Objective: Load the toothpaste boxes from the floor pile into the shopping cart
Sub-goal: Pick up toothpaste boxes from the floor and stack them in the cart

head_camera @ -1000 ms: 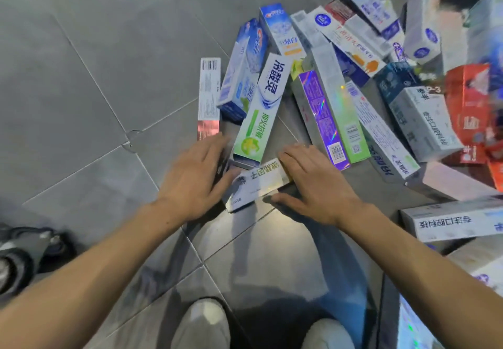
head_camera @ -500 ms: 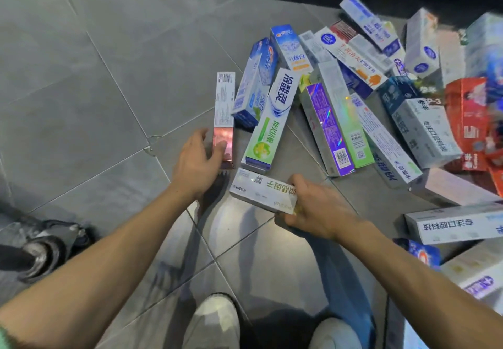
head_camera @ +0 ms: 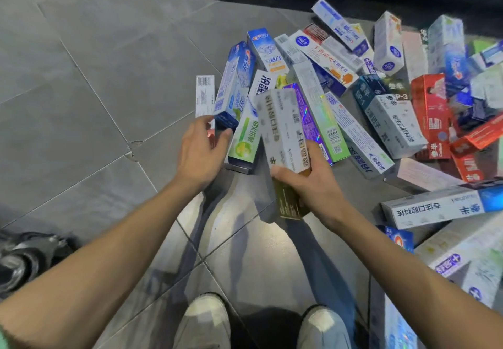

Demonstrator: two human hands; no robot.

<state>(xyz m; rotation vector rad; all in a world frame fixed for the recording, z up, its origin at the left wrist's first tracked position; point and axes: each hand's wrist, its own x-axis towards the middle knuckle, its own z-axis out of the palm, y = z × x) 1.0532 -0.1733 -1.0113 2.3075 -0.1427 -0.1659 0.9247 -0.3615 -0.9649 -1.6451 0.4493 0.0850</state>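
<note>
Two hands in view: right hand (head_camera: 313, 185) grips a white-and-gold toothpaste box (head_camera: 283, 133) lifted off the floor (head_camera: 95, 89); left hand (head_camera: 200, 149), fingers loosely curled, touches a pink-ended box (head_camera: 204, 95) at the pile (head_camera: 381, 98)'s left edge.

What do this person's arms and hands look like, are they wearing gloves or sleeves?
No gloves: the left hand and the right hand are bare, with no rings or watch visible. Both forearms are bare too. A sliver of green fabric, maybe a sleeve, shows at the lower left corner.
</note>
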